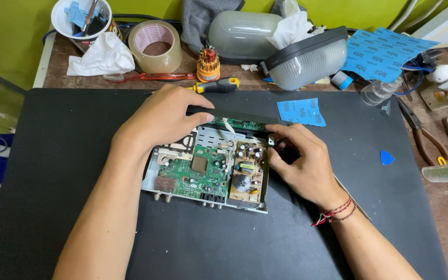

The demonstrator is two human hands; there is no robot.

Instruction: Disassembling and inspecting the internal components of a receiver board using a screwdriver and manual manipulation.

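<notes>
Two hands work at the bench: the left hand [162, 119] and the right hand [299, 161]. One opened electronics box [208, 171] lies on one black mat [68, 155], holding two circuit boards: one green board [193, 173] and one tan power board [247, 176]. Behind it stand two oval lamp covers [242, 33] [307, 62], one roll of brown tape [155, 45], one white cup [81, 18], one screwdriver [216, 86] and one bit holder [208, 65]. One blue pick [387, 157] and one pair of pliers [416, 127] lie to the right.

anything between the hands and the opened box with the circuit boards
Nothing visible. The left hand already rests on the black front panel of the opened electronics box, and the right hand touches its right edge.
</notes>
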